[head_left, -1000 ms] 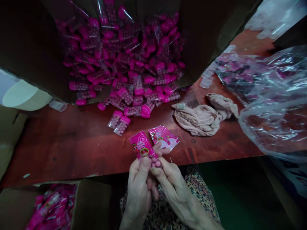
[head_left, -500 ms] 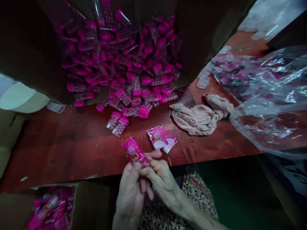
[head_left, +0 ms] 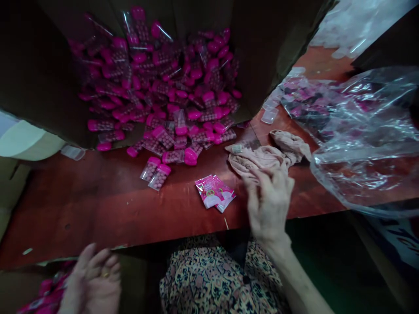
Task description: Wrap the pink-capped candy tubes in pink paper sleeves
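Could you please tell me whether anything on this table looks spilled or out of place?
Yes: the pink-capped clear tubes have spread out of the open cardboard box onto the red table, lying loose at odd angles, with two lying apart from the rest. A crumpled beige cloth lies beside them.

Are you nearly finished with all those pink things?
Not nearly, it seems. Some pink packets lie in the box by the left hand, and two more packets sit on the table. Neither hand seems to hold anything; the right hand hovers by a cloth. A big pile of pink-capped tubes remains in the carton.
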Available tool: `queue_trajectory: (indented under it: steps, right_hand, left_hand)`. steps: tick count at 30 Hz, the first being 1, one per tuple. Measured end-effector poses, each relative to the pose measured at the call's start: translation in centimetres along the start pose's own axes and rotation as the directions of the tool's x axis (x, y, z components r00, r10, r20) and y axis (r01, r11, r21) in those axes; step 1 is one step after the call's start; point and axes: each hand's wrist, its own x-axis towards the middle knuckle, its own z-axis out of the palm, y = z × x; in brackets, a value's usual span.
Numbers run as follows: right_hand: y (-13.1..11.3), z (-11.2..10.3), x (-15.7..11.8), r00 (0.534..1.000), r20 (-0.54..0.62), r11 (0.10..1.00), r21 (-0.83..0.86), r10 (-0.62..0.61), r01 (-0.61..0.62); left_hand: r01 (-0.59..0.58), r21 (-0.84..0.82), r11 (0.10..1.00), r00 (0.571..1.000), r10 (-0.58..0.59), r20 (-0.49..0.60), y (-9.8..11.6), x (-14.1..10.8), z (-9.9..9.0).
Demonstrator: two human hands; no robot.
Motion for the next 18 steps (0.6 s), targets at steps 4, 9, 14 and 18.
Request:
queue_trajectory:
  steps: [4, 9, 14, 18]
  right_hand:
    - [-4.6, 1.0, -2.0, 0.972, 0.227, 0.995, 0.088, -0.064, 0.045]
    - [-4.8, 1.9, -2.8, 0.973, 0.229, 0.976, 0.214, -0.022, -0.028]
    - [-4.1, 1.0, -2.2, 0.995, 0.086, 0.941, 0.338, -0.056, 0.024]
    - [-4.6, 0.2, -1.8, 0.99, 0.058, 0.877, 0.472, -0.125, 0.083]
  left_hand:
    - [0.162, 0.003, 0.987, 0.953, -0.157, 0.26, -2.8, -2.2, 7.5]
    - [0.121, 0.154, 0.981, 0.89, -0.176, 0.421, -4.9, -3.5, 11.7]
    - [-0.133, 0.285, 0.949, 0.904, -0.001, 0.427, -5.5, -3.2, 13.4]
    - [-0.299, 0.277, 0.913, 0.84, 0.114, 0.531, -5.3, -2.8, 15.1]
